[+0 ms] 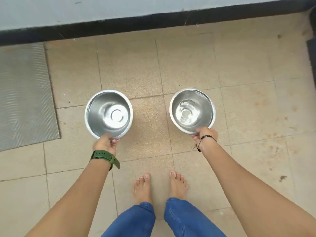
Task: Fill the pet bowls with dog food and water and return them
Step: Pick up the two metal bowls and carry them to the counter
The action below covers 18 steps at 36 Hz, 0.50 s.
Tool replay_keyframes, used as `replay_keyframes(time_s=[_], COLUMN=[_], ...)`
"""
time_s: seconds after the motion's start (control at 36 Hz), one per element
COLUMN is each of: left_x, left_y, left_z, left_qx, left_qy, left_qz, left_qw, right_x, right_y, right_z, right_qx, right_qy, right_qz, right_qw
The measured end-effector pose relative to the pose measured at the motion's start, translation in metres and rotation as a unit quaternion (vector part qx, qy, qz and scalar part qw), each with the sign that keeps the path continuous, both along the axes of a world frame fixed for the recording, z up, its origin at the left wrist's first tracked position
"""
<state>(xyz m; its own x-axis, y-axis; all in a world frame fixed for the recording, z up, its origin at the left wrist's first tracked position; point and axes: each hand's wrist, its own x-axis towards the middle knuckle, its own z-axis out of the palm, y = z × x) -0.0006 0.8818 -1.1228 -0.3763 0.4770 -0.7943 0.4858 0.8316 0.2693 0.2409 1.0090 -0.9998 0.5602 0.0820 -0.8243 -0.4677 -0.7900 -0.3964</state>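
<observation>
Two round steel pet bowls are in view over a tiled floor. My left hand (106, 142), with a green watch on the wrist, grips the near rim of the left bowl (108, 113), whose inside looks bare and shiny. My right hand (206, 135), with a dark bead bracelet, grips the near rim of the right bowl (192, 110). That bowl has a pale smear or a little water at its bottom. No dog food or water source is visible.
Beige floor tiles (239, 69) spread all around, spotted with dirt at the right. A grey ribbed mat (24, 96) lies at the left. A wall with a black skirting (153, 21) runs across the top. My bare feet (160, 185) stand below the bowls.
</observation>
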Motion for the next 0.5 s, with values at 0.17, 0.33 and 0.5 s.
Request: replay_keyframes(time_s=[0.17, 0.33, 0.5], left_x=[0.025, 0.035, 0.073], left_y=[0.008, 0.030, 0.174], left_z=[0.124, 0.251, 0.512], left_qx=[0.037, 0.022, 0.190], left_qy=[-0.010, -0.104, -0.207], left_qz=[-0.079, -0.230, 0.142], left_qw=[0.996, 0.967, 0.949], right_x=[0.016, 0.031, 0.039], right_y=[-0.022, -0.060, -0.111], right_z=[0.117, 0.257, 0.376], right_qx=[0.042, 0.124, 0.211], right_qy=[-0.023, -0.045, -0.060], right_qz=[-0.042, -0.128, -0.247], right_qw=[0.998, 0.983, 0.944])
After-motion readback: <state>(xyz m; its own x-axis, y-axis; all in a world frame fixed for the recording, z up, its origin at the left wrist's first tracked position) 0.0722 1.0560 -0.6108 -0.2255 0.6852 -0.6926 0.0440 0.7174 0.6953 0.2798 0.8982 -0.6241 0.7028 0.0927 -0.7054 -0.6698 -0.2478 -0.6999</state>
